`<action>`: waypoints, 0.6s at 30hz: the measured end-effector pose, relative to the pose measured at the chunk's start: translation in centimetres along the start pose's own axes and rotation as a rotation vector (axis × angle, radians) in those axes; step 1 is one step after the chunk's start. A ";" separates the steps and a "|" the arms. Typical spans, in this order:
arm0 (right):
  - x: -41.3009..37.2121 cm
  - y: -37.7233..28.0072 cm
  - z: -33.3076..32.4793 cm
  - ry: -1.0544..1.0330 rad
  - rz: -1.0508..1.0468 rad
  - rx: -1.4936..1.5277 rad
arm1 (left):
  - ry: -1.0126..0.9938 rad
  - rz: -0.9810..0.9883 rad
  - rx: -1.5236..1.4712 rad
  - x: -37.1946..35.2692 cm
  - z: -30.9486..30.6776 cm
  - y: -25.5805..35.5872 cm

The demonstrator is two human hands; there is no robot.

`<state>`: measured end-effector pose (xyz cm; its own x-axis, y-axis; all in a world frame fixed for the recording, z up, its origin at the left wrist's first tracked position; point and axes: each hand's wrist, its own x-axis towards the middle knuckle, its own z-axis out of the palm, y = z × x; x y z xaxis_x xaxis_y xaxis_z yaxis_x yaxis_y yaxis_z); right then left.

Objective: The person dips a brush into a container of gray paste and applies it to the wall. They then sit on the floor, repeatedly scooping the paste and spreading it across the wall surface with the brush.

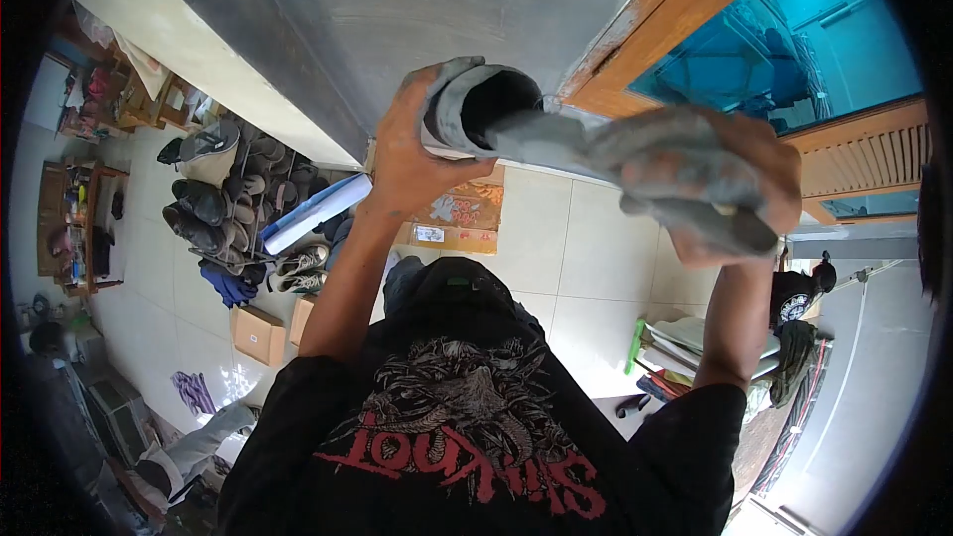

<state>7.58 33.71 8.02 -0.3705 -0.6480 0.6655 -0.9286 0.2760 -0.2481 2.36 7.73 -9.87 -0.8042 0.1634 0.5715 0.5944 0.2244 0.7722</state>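
Centrally, the left hand (405,149) is closed around a grey-smeared cup (450,121), held in front of the wall (417,0), its dark mouth visible. The right hand (710,174), blurred, grips a grey tool (541,137), its end at the cup's mouth; contact cannot be told. Below, cardboard (467,206) lies on the floor (606,248), near shoes (199,203).
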 end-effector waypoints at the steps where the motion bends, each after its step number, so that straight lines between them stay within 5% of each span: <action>1: -0.2 -0.3 0.5 0.014 -0.002 0.012 | 0.002 -0.006 0.001 0.1 0.0 0.0; 6: -1.1 -1.7 1.3 0.082 0.144 0.315 | -0.042 0.194 0.204 -0.6 -0.2 0.3; 18: -4.3 -1.0 -1.3 -0.049 0.261 0.120 | -0.042 0.345 0.144 -1.8 3.0 -1.2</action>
<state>10.12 37.20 6.29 -0.5950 -0.6006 0.5341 -0.7968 0.3537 -0.4898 3.10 10.08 -12.65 -0.5576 0.2915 0.7773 0.8265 0.2817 0.4873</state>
